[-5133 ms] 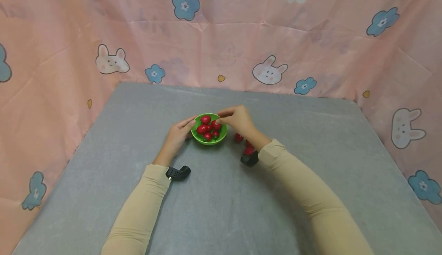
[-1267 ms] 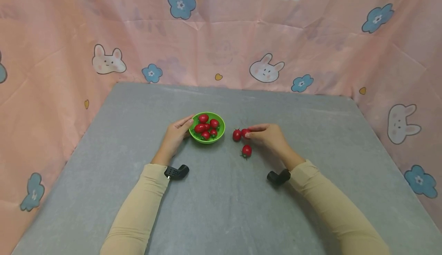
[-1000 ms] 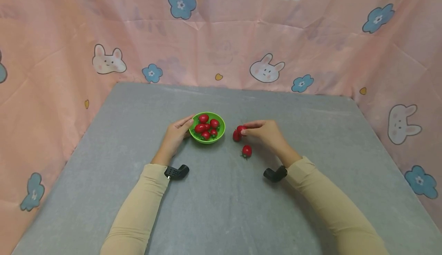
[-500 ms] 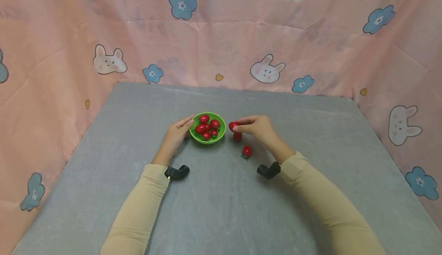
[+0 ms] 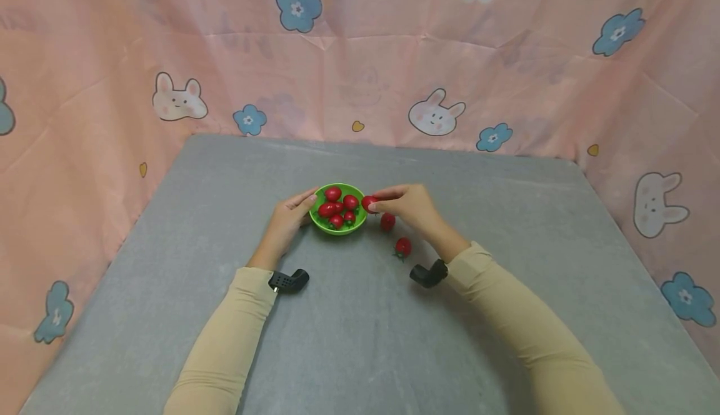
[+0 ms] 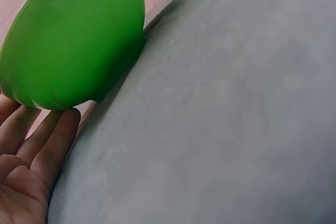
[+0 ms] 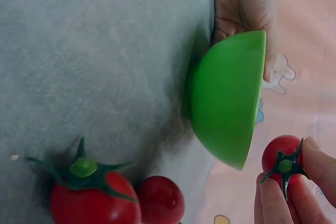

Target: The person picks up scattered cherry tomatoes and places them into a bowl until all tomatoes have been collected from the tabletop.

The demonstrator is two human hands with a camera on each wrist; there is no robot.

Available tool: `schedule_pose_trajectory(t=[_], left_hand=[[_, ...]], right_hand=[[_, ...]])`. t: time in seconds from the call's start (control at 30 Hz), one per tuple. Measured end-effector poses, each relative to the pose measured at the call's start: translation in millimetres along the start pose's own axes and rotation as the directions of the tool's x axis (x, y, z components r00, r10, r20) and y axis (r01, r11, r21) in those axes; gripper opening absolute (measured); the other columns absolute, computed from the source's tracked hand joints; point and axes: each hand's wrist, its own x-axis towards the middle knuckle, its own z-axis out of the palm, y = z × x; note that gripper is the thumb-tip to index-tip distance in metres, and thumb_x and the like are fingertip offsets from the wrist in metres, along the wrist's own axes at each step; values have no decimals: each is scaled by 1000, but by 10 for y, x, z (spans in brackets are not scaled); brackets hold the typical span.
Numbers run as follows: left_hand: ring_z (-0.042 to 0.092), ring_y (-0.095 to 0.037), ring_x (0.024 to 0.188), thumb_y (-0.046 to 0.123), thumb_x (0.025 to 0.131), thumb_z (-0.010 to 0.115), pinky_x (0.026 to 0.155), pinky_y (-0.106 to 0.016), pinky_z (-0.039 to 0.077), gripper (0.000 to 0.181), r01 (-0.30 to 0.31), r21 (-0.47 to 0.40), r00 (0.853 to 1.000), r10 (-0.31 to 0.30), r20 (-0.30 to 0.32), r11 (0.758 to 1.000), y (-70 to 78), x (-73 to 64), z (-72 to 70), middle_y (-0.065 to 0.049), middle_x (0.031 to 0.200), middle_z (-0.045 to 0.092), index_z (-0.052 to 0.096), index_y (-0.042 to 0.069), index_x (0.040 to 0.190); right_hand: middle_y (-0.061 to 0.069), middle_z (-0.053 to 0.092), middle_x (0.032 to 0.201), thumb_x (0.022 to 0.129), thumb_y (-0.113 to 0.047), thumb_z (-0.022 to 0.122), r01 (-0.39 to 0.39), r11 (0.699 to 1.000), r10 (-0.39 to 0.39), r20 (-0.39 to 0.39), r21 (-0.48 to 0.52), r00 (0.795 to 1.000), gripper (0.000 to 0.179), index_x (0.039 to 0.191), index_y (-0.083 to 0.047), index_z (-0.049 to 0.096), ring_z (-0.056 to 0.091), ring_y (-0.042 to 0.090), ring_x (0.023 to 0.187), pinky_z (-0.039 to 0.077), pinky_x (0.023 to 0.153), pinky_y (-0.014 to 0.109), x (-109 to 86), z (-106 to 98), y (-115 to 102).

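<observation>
A green bowl [image 5: 338,230] holding several red cherry tomatoes [image 5: 327,209] stands on the table. My left hand [image 5: 285,222] grips its left side, the thumb at the rim and the fingers against the outer wall, as the left wrist view shows. Between thumb and fingertips my right hand [image 5: 409,207] pinches another cherry tomato [image 7: 283,156], held up at the bowl's right rim. Its green stem top faces the right wrist camera. Two loose cherry tomatoes lie on the table below my right hand, a farther one [image 5: 387,222] and a nearer one [image 5: 402,247].
The grey table [image 5: 349,340] spreads out around the bowl. A pink curtain [image 5: 360,59] with rabbits and flowers hangs behind and along both sides. Each wrist carries a black camera mount.
Over the last second my right hand has lifted a cherry tomato and carried it left, from beside the loose ones to the bowl's rim. The left hand stays on the bowl.
</observation>
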Motion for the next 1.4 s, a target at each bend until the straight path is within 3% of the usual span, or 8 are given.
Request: schedule_pose_trajectory(t=[0.3,0.8,1.2,1.4], left_hand=[[63,-3,109,29,101,58,90,-17,55,43,9,12,1000,-9,0,1000,-5,7,-4,-9,146,55,58,10,140],[64,-2,107,27,102,58,89,-17,56,43,1,-3,1000,-1,8,1000,-14,14,2,-11,146,55,57,8,140],[60,-18,123,26,102,57,93,-22,56,42,8,1,1000,-8,0,1000,15,-4,15,-11,146,55,57,8,140],[61,-17,123,26,102,57,93,-21,55,42,17,4,1000,-17,-4,1000,11,0,5,-10,146,55,57,8,140]], right_hand=[[5,72,121,82,-32,82,-7,1000,7,0,-8,1000,36,113,-15,77,56,22,119,46,109,45,23,77,-98],[4,72,122,82,-31,83,26,998,-25,11,-58,1000,35,112,-16,77,58,22,107,52,89,35,81,185,-213],[5,71,123,81,-27,84,44,996,-42,36,-72,998,32,110,-15,78,55,23,113,50,94,38,126,277,-237],[7,74,116,80,-25,85,66,994,-62,43,-83,997,31,108,-12,78,58,21,109,51,92,35,131,304,-243]])
